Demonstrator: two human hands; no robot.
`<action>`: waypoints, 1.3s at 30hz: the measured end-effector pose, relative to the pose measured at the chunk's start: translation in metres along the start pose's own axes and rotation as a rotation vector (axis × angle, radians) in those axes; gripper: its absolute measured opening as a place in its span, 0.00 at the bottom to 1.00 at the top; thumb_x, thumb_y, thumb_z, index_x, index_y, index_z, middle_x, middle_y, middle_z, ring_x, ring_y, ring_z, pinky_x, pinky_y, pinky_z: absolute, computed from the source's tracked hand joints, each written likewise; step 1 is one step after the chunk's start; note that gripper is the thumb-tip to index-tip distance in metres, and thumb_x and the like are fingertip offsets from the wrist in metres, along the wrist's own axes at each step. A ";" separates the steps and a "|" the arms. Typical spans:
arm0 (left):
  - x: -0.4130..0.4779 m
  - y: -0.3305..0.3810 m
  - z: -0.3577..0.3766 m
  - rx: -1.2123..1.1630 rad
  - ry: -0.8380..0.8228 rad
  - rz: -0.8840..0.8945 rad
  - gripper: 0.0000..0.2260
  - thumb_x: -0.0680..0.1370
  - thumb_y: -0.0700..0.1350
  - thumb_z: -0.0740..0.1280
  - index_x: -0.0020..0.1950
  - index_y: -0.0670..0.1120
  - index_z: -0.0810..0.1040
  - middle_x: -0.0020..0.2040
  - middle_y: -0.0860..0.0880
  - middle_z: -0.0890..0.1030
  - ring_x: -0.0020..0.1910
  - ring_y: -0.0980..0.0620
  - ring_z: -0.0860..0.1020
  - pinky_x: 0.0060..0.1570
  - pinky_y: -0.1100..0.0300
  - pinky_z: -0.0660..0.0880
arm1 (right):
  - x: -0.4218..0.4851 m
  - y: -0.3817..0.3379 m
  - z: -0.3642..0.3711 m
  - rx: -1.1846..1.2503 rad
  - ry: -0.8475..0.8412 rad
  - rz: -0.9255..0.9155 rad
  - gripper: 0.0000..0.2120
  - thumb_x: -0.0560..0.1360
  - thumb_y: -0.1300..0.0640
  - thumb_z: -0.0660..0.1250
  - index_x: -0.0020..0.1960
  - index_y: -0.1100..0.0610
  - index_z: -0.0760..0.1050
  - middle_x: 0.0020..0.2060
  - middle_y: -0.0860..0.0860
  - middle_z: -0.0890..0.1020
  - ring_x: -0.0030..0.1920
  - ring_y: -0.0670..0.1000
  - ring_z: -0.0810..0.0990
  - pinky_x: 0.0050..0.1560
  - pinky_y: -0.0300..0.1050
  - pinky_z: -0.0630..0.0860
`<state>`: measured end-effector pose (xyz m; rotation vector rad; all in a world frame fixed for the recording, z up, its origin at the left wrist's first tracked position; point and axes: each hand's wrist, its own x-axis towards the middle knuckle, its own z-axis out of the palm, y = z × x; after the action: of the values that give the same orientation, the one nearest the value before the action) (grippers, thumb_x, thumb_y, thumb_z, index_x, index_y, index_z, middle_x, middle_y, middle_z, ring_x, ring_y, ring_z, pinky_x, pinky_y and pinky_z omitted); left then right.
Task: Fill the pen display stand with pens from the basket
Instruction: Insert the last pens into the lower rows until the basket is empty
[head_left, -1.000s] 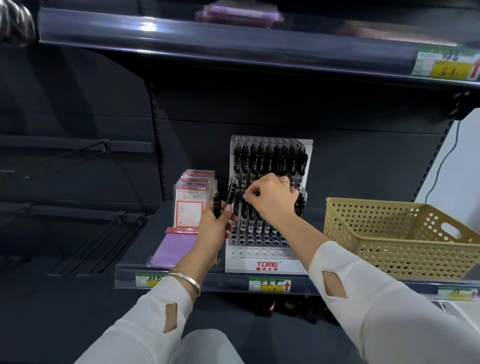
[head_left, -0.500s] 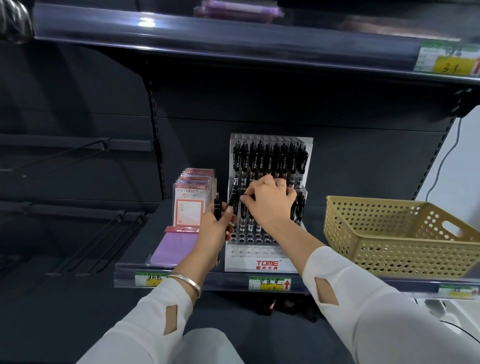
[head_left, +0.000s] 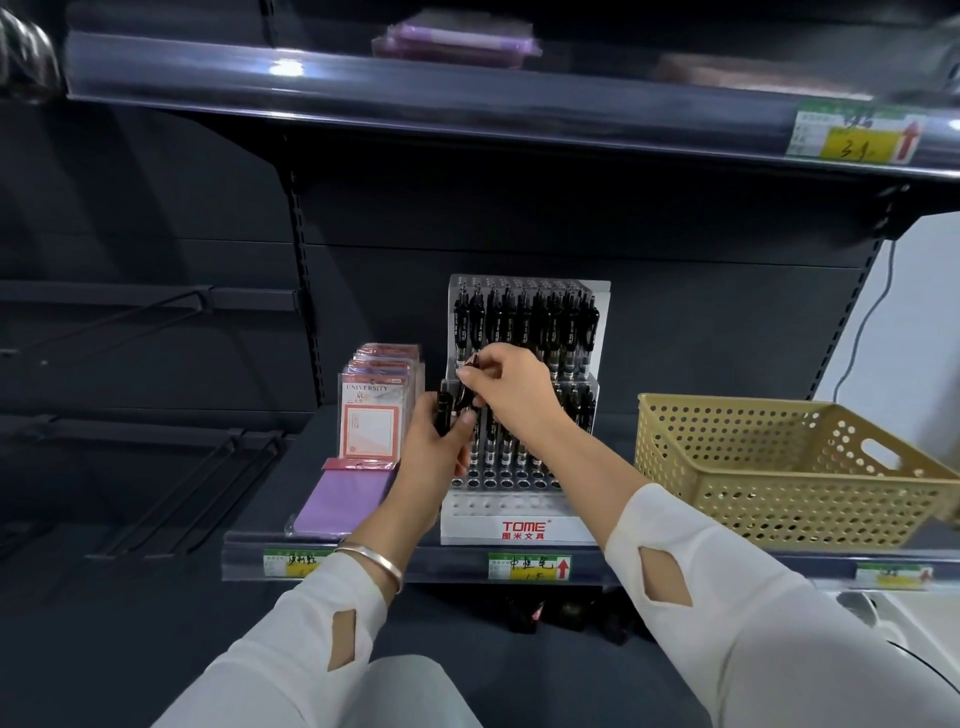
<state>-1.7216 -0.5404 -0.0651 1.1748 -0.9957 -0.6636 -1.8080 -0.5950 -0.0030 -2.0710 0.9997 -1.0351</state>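
A white tiered pen display stand (head_left: 519, 525) marked TOME stands on the shelf, its back rows full of black pens (head_left: 524, 322) and its front holes bare. My left hand (head_left: 434, 462) grips a small bunch of black pens (head_left: 445, 413) beside the stand's left edge. Just above it, my right hand (head_left: 511, 392) pinches one black pen (head_left: 467, 387) at the top of that bunch. The tan perforated basket (head_left: 779, 467) sits to the right; its inside is hidden from here.
Packs of notepads (head_left: 371, 410) and a purple pad (head_left: 345, 501) lie left of the stand. The shelf's front rail (head_left: 623, 566) carries price labels. Another shelf (head_left: 467, 104) hangs overhead. Bare black racks fill the left side.
My right hand has left the stand's middle row and moved left to the bunch in my left hand, where it now pinches a pen. The left hand stays put.
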 end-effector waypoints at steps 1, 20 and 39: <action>-0.001 0.001 -0.001 -0.027 -0.015 -0.005 0.03 0.80 0.40 0.60 0.50 0.47 0.69 0.32 0.48 0.73 0.25 0.54 0.69 0.24 0.63 0.67 | 0.000 -0.001 -0.002 0.039 -0.006 0.014 0.06 0.77 0.57 0.66 0.49 0.60 0.76 0.34 0.49 0.77 0.32 0.43 0.77 0.33 0.33 0.71; 0.005 0.007 -0.015 0.000 0.185 0.017 0.07 0.80 0.45 0.61 0.52 0.42 0.75 0.39 0.52 0.77 0.39 0.55 0.74 0.37 0.66 0.69 | 0.002 -0.012 -0.012 0.023 0.087 -0.055 0.05 0.78 0.57 0.63 0.44 0.54 0.76 0.35 0.48 0.78 0.39 0.53 0.81 0.41 0.50 0.81; 0.005 -0.009 -0.033 0.041 0.083 -0.208 0.08 0.78 0.44 0.64 0.51 0.45 0.65 0.33 0.49 0.67 0.21 0.57 0.60 0.19 0.67 0.57 | 0.007 0.011 0.016 -0.583 0.058 -0.061 0.06 0.75 0.48 0.66 0.48 0.46 0.80 0.53 0.45 0.76 0.62 0.52 0.65 0.60 0.52 0.60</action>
<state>-1.6895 -0.5330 -0.0749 1.3436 -0.8274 -0.7550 -1.7956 -0.6038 -0.0170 -2.5548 1.4025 -0.9075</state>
